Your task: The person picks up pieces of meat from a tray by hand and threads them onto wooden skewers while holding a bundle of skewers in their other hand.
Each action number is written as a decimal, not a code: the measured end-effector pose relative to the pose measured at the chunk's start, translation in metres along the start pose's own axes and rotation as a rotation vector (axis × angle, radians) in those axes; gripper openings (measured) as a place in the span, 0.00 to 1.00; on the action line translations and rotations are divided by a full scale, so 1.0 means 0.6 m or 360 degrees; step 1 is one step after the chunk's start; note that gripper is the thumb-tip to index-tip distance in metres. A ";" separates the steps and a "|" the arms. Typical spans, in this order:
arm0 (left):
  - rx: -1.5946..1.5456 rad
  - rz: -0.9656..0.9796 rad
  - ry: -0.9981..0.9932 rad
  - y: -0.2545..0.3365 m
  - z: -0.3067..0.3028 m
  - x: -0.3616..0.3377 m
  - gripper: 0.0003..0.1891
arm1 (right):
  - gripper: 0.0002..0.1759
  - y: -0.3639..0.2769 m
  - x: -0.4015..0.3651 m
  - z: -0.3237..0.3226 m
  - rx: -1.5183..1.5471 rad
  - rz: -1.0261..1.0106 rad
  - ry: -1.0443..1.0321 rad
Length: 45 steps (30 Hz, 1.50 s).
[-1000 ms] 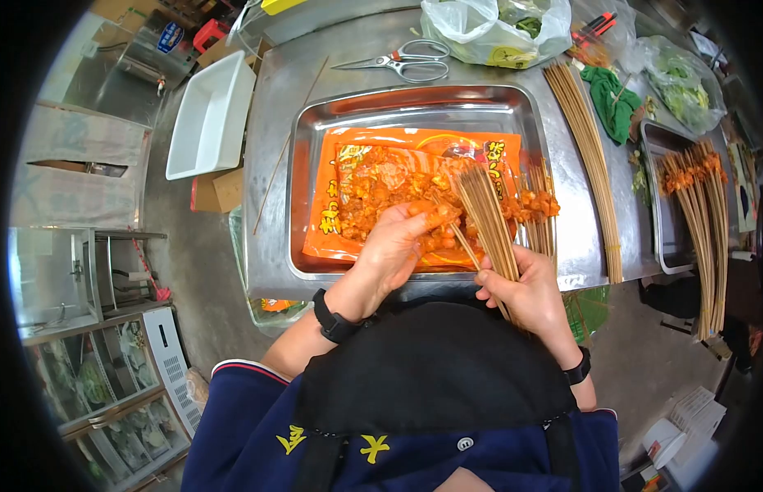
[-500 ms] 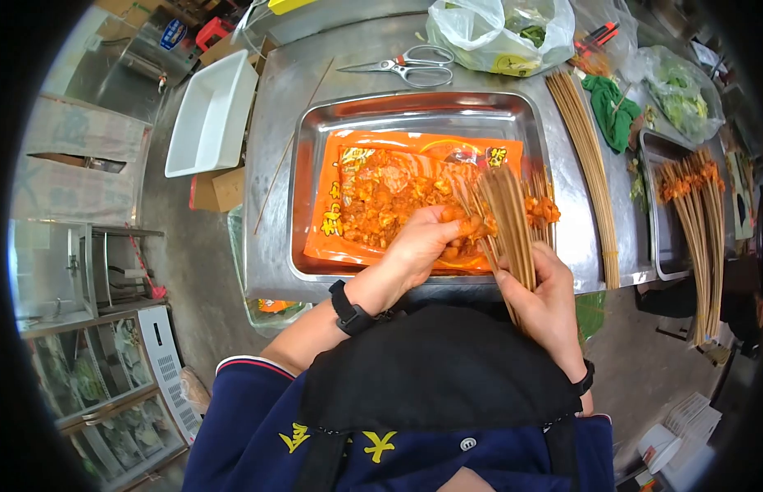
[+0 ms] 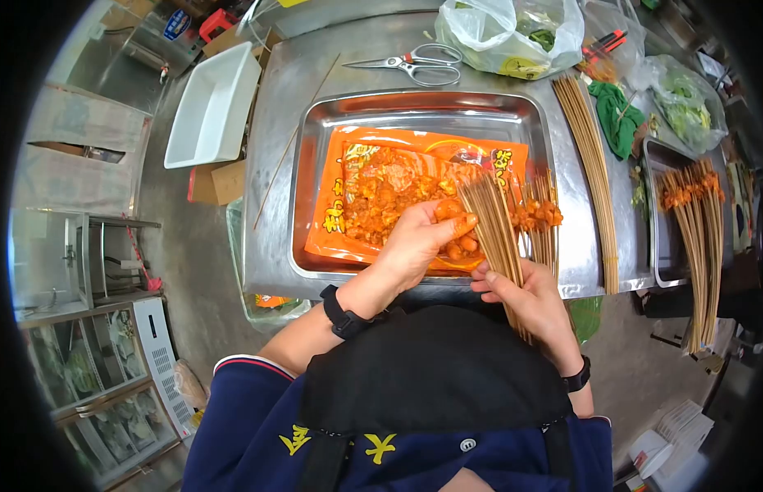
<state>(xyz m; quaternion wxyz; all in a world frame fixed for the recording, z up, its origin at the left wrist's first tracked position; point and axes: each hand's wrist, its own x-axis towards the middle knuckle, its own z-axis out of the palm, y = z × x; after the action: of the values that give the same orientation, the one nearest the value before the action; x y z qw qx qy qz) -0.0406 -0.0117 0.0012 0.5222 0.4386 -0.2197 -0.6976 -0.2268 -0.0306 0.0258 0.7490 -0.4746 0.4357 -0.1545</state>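
My right hand (image 3: 535, 302) is closed round a thick bundle of bamboo skewers (image 3: 498, 234), tips pointing up and away. Close to its left side, my left hand (image 3: 414, 246) is curled round a few orange, sauce-coated meat pieces (image 3: 459, 248), its thumb and fingers smeared with sauce. Beneath both lies an orange printed bag (image 3: 325, 238) with marinated meat (image 3: 385, 193) spread on it, inside a steel tray (image 3: 414, 100). Finished skewers with meat (image 3: 539, 215) rest at the tray's right side, partly hidden by the bundle.
Scissors (image 3: 414, 64) lie behind the tray, and a single skewer (image 3: 276, 176) is on its left. More bare skewers (image 3: 593, 176) lie to the right. Farther right, a second tray (image 3: 664, 261) holds loaded skewers (image 3: 694, 205). Vegetable bags (image 3: 512, 37) and a green cloth (image 3: 617, 119) sit at the back.
The skewer bundle in my right hand has tilted left, and that hand's fingers have shifted on it. My left hand has drawn slightly away from the skewers, still holding meat.
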 end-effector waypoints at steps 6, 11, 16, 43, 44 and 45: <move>0.0054 -0.0062 0.0031 0.002 -0.004 -0.005 0.08 | 0.14 0.002 -0.002 0.005 0.0033 0.0002 0.0098; -0.0100 -0.0003 0.0089 -0.012 -0.008 -0.002 0.07 | 0.13 0.002 -0.003 0.002 0.0130 -0.0010 0.0115; -0.0093 -0.0015 0.0031 -0.011 -0.014 -0.005 0.07 | 0.10 -0.004 -0.004 0.006 0.0070 -0.0005 0.0127; 0.2636 0.0531 0.0153 -0.006 -0.023 0.027 0.12 | 0.07 -0.008 -0.010 -0.010 0.0124 0.0082 0.0150; 0.2099 0.0326 0.0255 0.001 -0.031 0.026 0.12 | 0.07 -0.008 -0.009 -0.010 0.0128 0.0075 0.0154; 0.1555 0.0125 0.0347 0.007 -0.037 0.023 0.12 | 0.07 -0.006 -0.008 -0.009 0.0104 0.0066 0.0135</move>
<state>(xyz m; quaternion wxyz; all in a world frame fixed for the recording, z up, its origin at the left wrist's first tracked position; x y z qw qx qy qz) -0.0205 -0.0227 -0.0126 0.3016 0.6935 -0.4813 -0.4431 -0.2332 -0.0324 0.0306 0.7481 -0.4338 0.4714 -0.1731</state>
